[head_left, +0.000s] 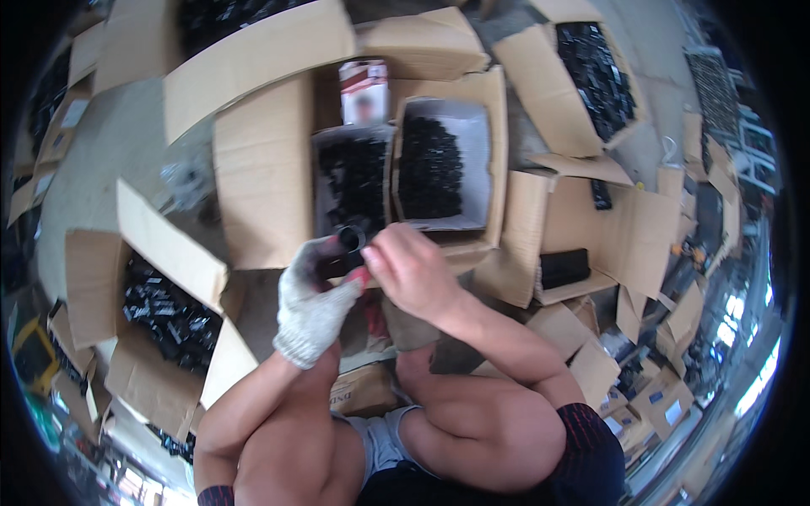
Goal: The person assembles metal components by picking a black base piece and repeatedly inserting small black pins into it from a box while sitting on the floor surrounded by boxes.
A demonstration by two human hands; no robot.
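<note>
My left hand (312, 304), in a pale knitted glove with dark-stained fingers, grips a black part (349, 239) with a round, ring-like end. Close against that part, my bare right hand (412, 271) has its thumb and fingers pinched together. What sits in the pinch is hidden or too small to name. Just beyond both hands, an open cardboard box (261, 169) holds two pale inner boxes. Small black pieces (354, 179) lie in the left inner box, and a heap of similar black pieces (430, 169) fills much of the right one.
A printed card or packet (364, 93) stands at the back of the big box. Open cartons of shiny black parts are at left (169, 316) and far right (595, 80). Another carton (582, 215) at right holds a black bundle (564, 268). Clear plastic (187, 181) lies on the floor.
</note>
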